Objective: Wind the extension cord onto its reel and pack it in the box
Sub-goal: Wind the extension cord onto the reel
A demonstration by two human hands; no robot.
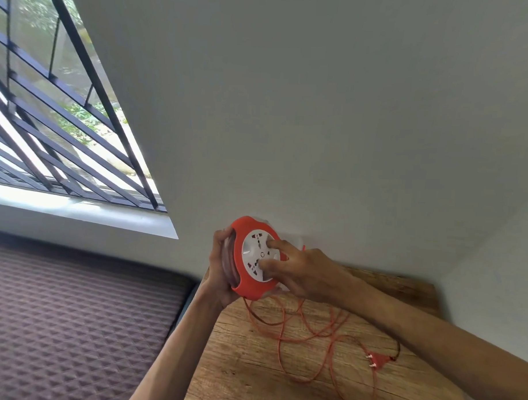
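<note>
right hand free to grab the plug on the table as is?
Probably not right away. The right hand has its fingers pressed on the white face of the reel, so it must let go first. Otherwise the way looks open: the plug lies bare on the wooden table, just below the right forearm.

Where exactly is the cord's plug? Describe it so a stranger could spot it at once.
Start at the wooden table in the corner by the white wall. Loose orange cord sprawls across it below the reel that both hands hold up. The plug lies flat at the loops' right end: a small orange wedge with two metal pins, the only solid piece among thin cord.
</note>
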